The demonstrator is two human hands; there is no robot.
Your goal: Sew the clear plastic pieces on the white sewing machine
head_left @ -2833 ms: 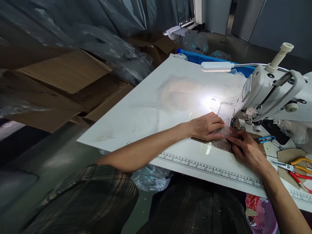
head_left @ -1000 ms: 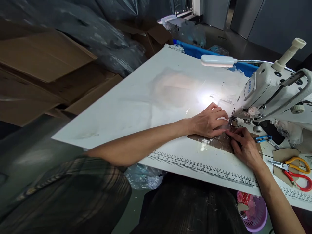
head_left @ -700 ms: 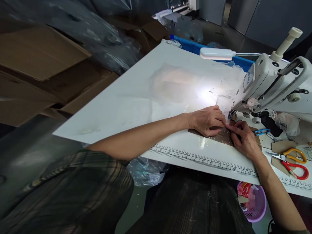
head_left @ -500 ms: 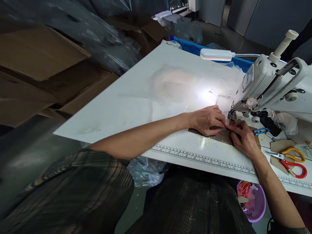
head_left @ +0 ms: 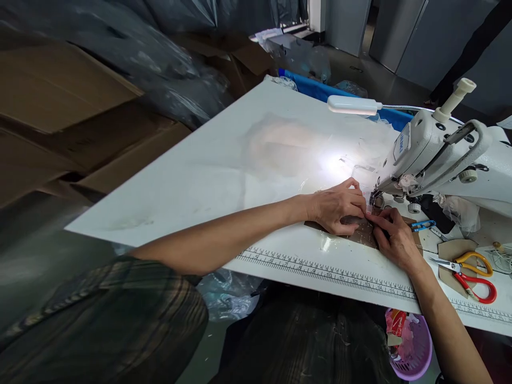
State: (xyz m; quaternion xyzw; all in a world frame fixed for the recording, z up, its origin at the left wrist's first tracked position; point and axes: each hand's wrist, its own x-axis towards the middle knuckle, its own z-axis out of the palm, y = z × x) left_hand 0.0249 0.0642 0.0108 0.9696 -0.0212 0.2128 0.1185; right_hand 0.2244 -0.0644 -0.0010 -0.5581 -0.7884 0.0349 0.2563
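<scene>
My left hand (head_left: 338, 207) lies curled on the white table (head_left: 208, 176), its fingertips pressing a clear plastic piece (head_left: 362, 178) at the needle of the white sewing machine (head_left: 444, 154). My right hand (head_left: 394, 238) pinches the same piece from the near side, over a brown cardboard pad (head_left: 362, 233). The fingertips of both hands meet just in front of the presser foot. The lamp (head_left: 352, 105) lights the spot brightly.
Red and yellow scissors (head_left: 470, 269) and a blue thread snip (head_left: 422, 225) lie right of my right hand. A printed ruler (head_left: 320, 271) runs along the table's near edge. Cardboard boxes (head_left: 60, 106) stand left. A purple basket (head_left: 412, 346) sits below.
Both hands stay at the needle; my left fingers have curled in slightly and the plastic piece has shifted a little under the foot. The camera has drifted.
</scene>
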